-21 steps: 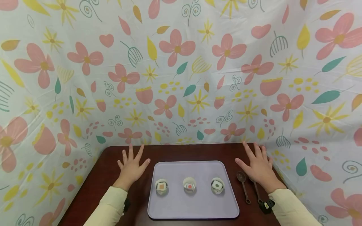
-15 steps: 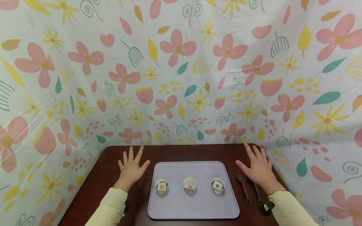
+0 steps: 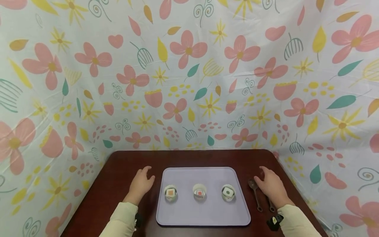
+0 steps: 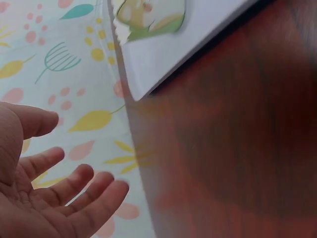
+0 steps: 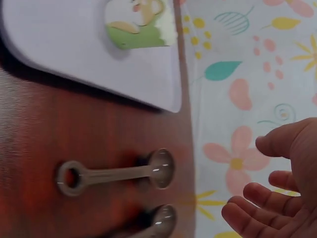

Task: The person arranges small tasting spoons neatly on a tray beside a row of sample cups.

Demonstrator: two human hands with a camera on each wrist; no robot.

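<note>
Lying on a dark red-brown table (image 3: 127, 171): one lavender tray (image 3: 203, 214), rectangular, corners rounded. Its centre serves as the dial; its far edge is twelve o'clock.

Cups, three, spaced in a row on the tray. The nine o'clock cup (image 3: 170, 199) holds an orange-marked block (image 3: 170, 192); the centre cup (image 3: 199, 187) holds a red-marked block (image 3: 199, 193); the three o'clock cup (image 3: 229, 198) holds a green-dotted block (image 3: 228, 191). Each wrist view shows a cup wall printed with a cartoon figure over green.

Left hand (image 3: 139, 185), one: nine o'clock, beside the tray and apart from it; fingers loosely bent and parted, thumb wide of them.

Right hand (image 3: 273, 187), one: three o'clock, outside the tray, clear of both spoon bowls in its wrist view; fingers loosely bent, thumb well apart.

Spoons, two. The inner spoon (image 3: 256, 197) lies at three o'clock between tray and right hand, bowl towards twelve; the outer spoon (image 3: 270, 206) lies alongside, its bowl hidden by the hand in the head view.

Sleeves, two, cream: left sleeve (image 3: 119, 222) at eight, right sleeve (image 3: 299, 222) at four.

Floral cloth (image 3: 189, 82), white: twelve o'clock, beyond the table.
</note>
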